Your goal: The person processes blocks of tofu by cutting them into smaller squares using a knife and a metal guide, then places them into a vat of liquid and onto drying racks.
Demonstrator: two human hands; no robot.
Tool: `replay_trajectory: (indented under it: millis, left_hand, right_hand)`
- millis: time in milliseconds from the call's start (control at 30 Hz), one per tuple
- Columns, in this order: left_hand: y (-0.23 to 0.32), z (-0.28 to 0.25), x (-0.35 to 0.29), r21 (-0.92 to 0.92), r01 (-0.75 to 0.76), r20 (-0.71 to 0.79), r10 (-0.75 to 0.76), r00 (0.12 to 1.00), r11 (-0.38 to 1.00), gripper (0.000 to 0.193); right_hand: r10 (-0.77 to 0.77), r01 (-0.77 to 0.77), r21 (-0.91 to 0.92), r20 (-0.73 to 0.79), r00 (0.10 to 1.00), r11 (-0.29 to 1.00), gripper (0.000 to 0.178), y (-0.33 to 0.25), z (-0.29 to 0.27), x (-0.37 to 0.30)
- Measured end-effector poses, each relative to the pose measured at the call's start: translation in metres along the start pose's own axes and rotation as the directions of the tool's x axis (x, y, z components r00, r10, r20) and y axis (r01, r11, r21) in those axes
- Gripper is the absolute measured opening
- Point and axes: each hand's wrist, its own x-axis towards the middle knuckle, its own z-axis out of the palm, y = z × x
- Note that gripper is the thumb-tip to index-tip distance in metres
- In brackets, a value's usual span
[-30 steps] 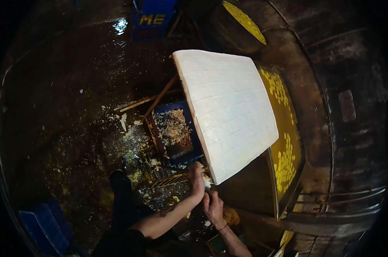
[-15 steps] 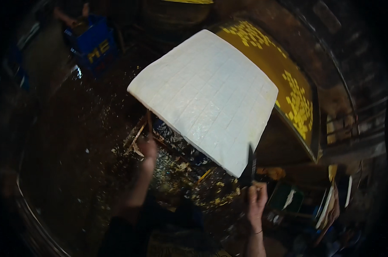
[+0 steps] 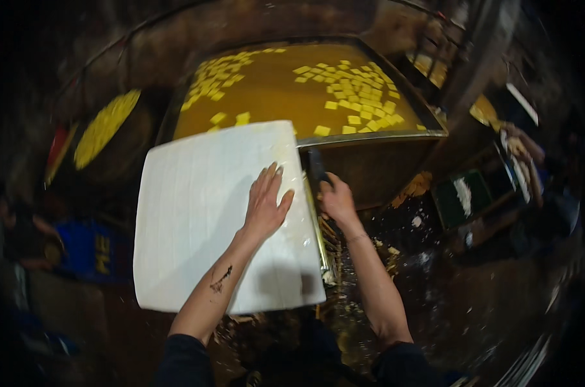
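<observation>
At the far left, a blue crate stands in dim light, with yellow pieces in a round heap behind it. Next comes the slab, broad, white and flat, its far edge overlapping the near side of the tank, where yellow squares lie in brownish liquid. The left hand is palm down on the slab's right part, its fingers straight and slightly parted, thumb out to the right, grasping nothing; the slab lies beneath them. Just past the slab's right edge, the right hand has its fingers curled closed round the knife, whose dark blade points away beside the slab's far right corner; whether it touches cannot be told. Well to the right sits a green crate.
</observation>
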Motion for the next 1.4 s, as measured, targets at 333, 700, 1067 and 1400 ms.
replay_trajectory:
  millis: [333, 700, 1067, 1400]
  left_hand:
    - [-0.028, 0.034, 0.064, 0.237, 0.009, 0.197, -0.057, 0.979, 0.972, 0.044]
    - [-0.078, 0.074, 0.232, 0.096, -0.129, 0.215, 0.106, 0.971, 0.987, 0.035]
    - [-0.064, 0.083, 0.26, 0.212, -0.596, 0.84, 0.168, 0.517, 0.775, 0.04]
    - [0.004, 0.085, 0.213, 0.048, -0.481, 0.987, 0.032, 0.156, 0.875, 0.031]
  right_hand:
    - [-0.023, -0.012, -0.308, -0.11, 0.994, 0.951, 0.027, 0.0, 0.05, 0.12]
    - [-0.114, 0.083, -0.325, -0.079, 0.99, 0.942, 0.034, -0.011, 0.061, 0.138]
    - [-0.106, 0.117, -0.37, 0.05, 0.993, 0.922, 0.036, -0.007, 0.027, 0.053]
    - [-0.038, 0.052, -0.259, 0.061, 0.997, 0.965, 0.038, 0.01, -0.013, -0.079]
